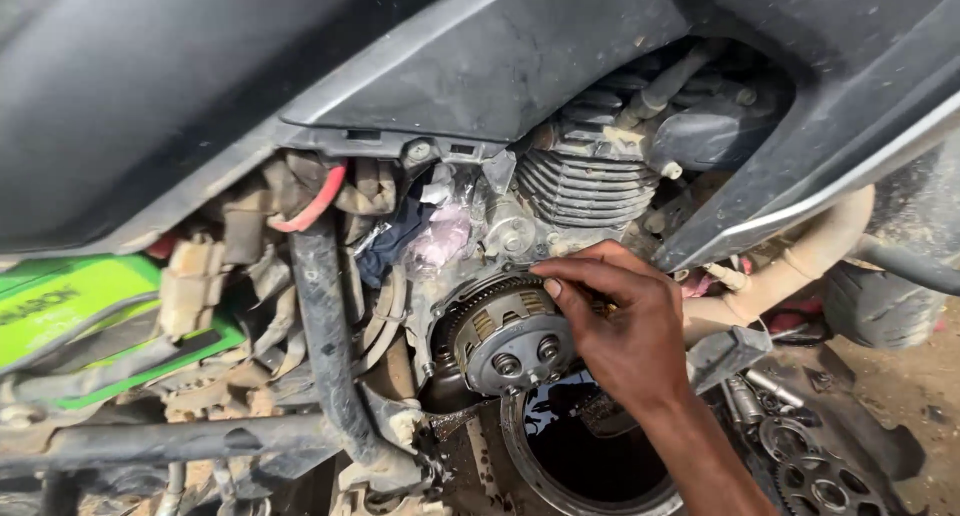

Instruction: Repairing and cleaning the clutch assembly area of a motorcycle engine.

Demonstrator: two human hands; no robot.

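The right hand (622,326) is reaching in from the lower right of the frame, its fingers (560,272) curling over the upper right edge of the round grey metal clutch assembly (508,336) and gripping it there. The clutch is sitting at the centre of the frame, in the open side of the dusty motorcycle engine (560,201). The left hand is not showing anywhere.

A black frame tube (325,346) is running down just left of the clutch, crowding that side. Above, the dark plastic fairing (480,56) is overhanging the finned cylinder (585,181). A red cable (312,209) is looping at the upper left, beside a green body panel (75,316). Below the clutch a round black pan holding dark oil (590,456) is sitting. A toothed steel gear (825,488) is lying at the lower right, near the tan exhaust pipe (800,266).
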